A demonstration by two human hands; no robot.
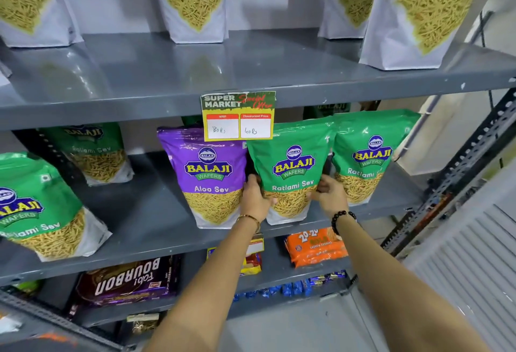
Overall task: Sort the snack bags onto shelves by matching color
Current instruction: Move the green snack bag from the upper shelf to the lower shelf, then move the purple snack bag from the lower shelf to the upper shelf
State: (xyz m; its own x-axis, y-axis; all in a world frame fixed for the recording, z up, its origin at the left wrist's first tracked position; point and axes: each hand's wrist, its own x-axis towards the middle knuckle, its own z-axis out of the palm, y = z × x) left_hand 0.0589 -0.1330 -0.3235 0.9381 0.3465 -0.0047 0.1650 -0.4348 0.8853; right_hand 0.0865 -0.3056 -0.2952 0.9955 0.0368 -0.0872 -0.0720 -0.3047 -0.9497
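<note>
A green Ratlami Sev bag (293,164) stands upright on the middle shelf (156,220). My left hand (255,198) grips its lower left edge and my right hand (331,194) grips its lower right edge. A purple Aloo Sev bag (208,173) stands right beside it on the left, touching it. Another green bag (368,156) stands to its right, and two more green bags (36,206) (95,150) are at the left. On the upper shelf (223,72) stand several purple-topped bags (192,0), their tops cut off by the frame.
A price tag (238,116) hangs from the upper shelf's front edge, over the purple bag's top. The lower shelf holds a Bourbon biscuit box (128,282), orange cookie packs (315,245) and blue packets (293,287). A perforated metal upright (460,164) stands at the right.
</note>
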